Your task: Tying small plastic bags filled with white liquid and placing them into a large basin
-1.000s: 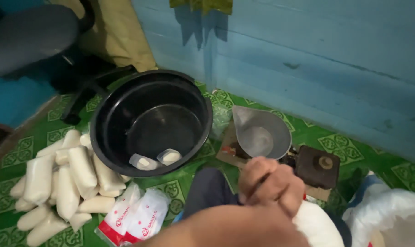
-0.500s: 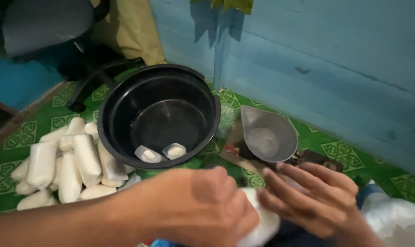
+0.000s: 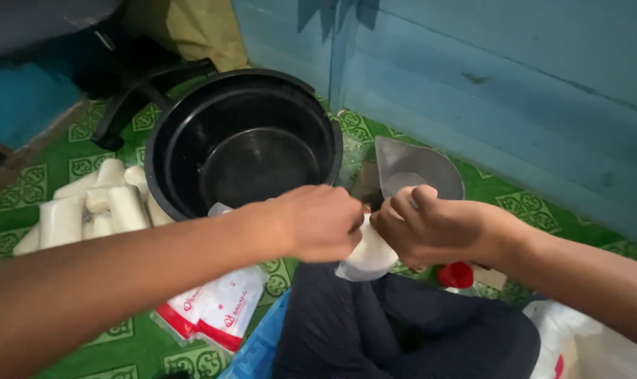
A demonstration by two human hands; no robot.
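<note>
Support surface: floor covered by a green patterned mat (image 3: 132, 337). A black round basin (image 3: 244, 144) rests on it at upper centre. White filled packets (image 3: 87, 210) lie piled at centre left. A red-and-white printed bag (image 3: 216, 316) lies flat at lower centre. A grey scoop (image 3: 416, 172) sits right of the basin.

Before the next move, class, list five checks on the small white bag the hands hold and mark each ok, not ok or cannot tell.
1. Left hand grips small white bag: ok.
2. Right hand grips its top too: ok.
3. Bag sealed: cannot tell, fingers hide the top.
4. Black basin open, within view beyond the hands: ok.
5. Pile of filled white bags clear of both hands: ok.
</note>
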